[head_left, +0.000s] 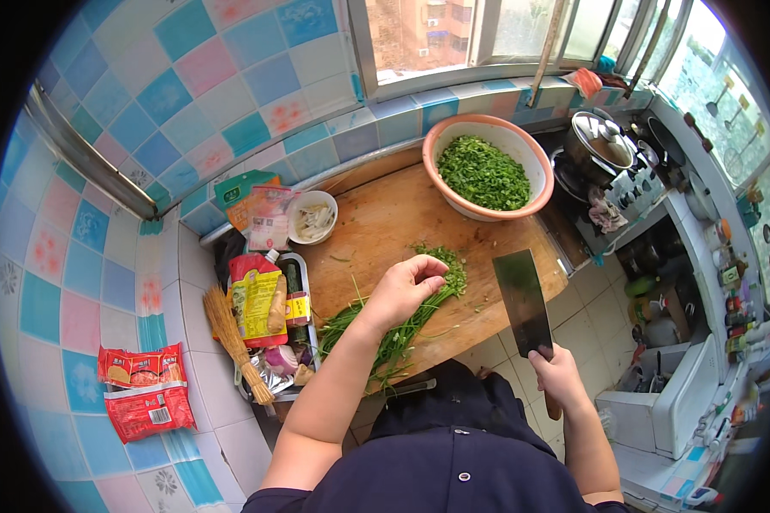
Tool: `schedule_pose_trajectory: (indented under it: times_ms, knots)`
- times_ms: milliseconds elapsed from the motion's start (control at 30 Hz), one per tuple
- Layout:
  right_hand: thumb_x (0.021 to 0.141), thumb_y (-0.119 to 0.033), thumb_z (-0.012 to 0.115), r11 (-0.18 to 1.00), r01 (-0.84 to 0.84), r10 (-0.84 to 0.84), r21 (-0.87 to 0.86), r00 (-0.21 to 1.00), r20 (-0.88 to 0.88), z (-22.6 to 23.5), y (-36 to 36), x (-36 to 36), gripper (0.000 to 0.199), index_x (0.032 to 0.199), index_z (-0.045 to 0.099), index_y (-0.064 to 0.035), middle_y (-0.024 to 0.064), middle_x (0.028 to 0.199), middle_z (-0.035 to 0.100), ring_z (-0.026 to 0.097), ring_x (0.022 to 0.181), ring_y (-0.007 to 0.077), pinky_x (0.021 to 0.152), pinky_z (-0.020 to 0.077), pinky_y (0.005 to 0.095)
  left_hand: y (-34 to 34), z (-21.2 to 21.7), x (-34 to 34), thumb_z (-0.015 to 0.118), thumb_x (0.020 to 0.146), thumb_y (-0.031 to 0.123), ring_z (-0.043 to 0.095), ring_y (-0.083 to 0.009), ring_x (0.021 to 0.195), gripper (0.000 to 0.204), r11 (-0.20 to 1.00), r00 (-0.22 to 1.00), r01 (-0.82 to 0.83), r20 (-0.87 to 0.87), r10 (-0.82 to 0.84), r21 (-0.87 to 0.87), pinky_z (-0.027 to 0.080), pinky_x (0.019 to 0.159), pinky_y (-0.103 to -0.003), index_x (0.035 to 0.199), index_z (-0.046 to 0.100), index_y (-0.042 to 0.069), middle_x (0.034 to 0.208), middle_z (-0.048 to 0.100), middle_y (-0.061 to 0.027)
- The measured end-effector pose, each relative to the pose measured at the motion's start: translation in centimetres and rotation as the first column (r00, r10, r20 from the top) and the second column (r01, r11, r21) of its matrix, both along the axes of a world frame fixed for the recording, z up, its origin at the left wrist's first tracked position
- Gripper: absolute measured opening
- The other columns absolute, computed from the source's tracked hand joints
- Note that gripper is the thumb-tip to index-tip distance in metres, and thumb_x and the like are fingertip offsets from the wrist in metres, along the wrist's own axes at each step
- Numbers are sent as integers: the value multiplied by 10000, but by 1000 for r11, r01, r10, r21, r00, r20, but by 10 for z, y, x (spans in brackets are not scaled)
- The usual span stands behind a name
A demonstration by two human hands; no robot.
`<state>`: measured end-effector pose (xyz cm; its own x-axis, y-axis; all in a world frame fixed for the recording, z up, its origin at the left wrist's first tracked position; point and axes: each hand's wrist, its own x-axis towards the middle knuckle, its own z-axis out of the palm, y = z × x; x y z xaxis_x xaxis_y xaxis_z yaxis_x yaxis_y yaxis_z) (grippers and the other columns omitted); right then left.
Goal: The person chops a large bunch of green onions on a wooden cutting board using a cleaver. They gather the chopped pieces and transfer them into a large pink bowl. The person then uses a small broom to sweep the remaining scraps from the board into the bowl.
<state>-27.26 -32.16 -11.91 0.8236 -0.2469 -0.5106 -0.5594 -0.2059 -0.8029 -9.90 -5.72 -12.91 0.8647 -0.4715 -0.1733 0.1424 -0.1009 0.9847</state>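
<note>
My right hand point(561, 374) is wrapped round the handle of a cleaver point(524, 299). Its broad dark blade points up and away, past the board's right edge. Over the middle of the wooden cutting board point(376, 227), my left hand point(409, 289) is closed in a pinch; whether anything small is between the fingertips does not show. Beneath and beside it lie long green chives point(402, 333), their stems trailing left toward the near edge. A small heap of chopped chives point(455, 275) lies by the fingertips. Chopped greens point(483, 173) fill a large orange-rimmed basin point(436, 141) at the board's far right.
A white bowl point(332, 203) of pale slices stands at the far left. Beside the board, a tray point(310, 295) holds packets, ginger and an onion, next to a straw whisk point(231, 342). Red packets point(149, 402) lie further left. A lidded pot point(603, 141) sits on the stove at right.
</note>
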Motion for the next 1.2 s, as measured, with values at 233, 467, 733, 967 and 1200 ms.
schedule_pose_trajectory:
  times_ms: [233,467,733,967,1200]
  knots:
    - [899,-170,592,966,250,-255,70,964,71,-24,-71,-102,188,880,552,13,3,600,511,470,452,86,435,407,270,-91,15,-47,667,881,122,631,-107,854,261,948,930,291,-196,-311,-127,506,772,-252,1110,606,14,946,680,-54]
    - [899,-171,593,840,535,-541,85,836,88,-43,-161,-267,191,900,567,19,2,588,507,460,437,86,426,396,268,-262,1,-139,697,868,194,611,-73,814,236,789,709,574,-349,-613,-221,470,722,-220,1058,619,79,932,675,-24]
    - [849,-244,606,580,752,-797,-313,603,-29,-66,-232,-477,327,946,617,68,250,851,662,649,822,380,734,495,408,-474,-55,-295,684,853,176,568,-63,741,201,351,412,795,-15,-911,494,473,685,-237,941,640,2,769,615,8]
    - [844,-246,606,249,885,-968,-393,242,-67,-78,-200,-600,313,917,610,58,224,832,665,644,809,384,719,491,418,-642,-78,-464,647,827,174,665,-244,857,222,146,-45,751,270,-962,644,523,764,-349,1010,672,53,912,695,-114]
    - [817,-266,621,1,936,-999,-352,-15,-43,-93,-150,-652,382,971,615,84,247,895,667,645,873,392,773,490,411,-753,-51,-546,595,864,205,622,-309,1027,346,217,-225,588,415,-882,779,498,898,-406,1206,635,168,1148,648,-101]
